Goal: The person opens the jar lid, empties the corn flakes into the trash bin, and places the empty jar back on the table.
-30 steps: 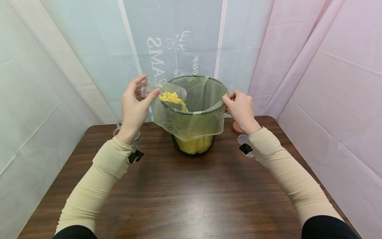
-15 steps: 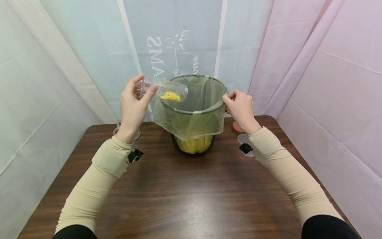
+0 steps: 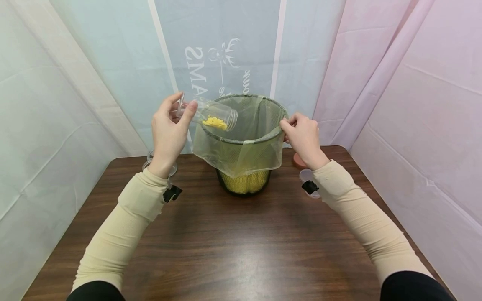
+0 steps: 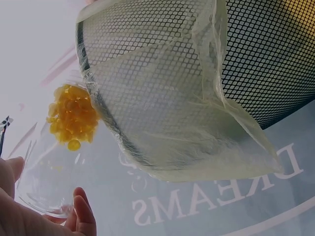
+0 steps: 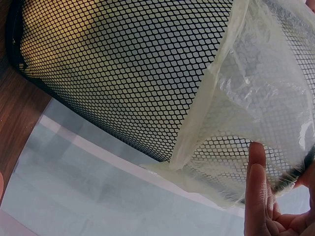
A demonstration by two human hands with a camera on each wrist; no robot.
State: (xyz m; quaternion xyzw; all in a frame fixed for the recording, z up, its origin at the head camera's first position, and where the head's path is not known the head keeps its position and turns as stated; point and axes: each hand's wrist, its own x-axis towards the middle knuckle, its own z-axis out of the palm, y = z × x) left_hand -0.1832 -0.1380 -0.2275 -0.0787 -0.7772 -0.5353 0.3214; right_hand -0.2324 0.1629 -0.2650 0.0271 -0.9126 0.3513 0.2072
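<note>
My left hand (image 3: pixel 169 131) grips a clear plastic jar (image 3: pixel 200 109) near its base, thumb on the near side. The jar lies on its side over the left rim of a black mesh wastebasket (image 3: pixel 244 188), its open mouth facing right and tipped slightly down. Small yellow pieces (image 3: pixel 214 122) are heaped inside near the mouth; the left wrist view shows this yellow heap (image 4: pixel 73 115) through the clear wall. A pale translucent bin liner (image 3: pixel 241 156) lines the basket and folds over its rim. My right hand (image 3: pixel 303 136) pinches the rim and liner at the right.
On the wooden table (image 3: pixel 241 234), a reddish lid (image 3: pixel 299 161) and a clear round lid (image 3: pixel 306 177) lie by my right wrist. Clear round containers or lids (image 3: pixel 173 169) are partly hidden behind my left wrist. Fabric curtains (image 3: pixel 241 25) stand behind and on both sides.
One second ago yellow pieces streamed from the jar into the lined basket. The jar then leveled and the stream stopped; now its mouth tips down a little again. The right hand stays put.
</note>
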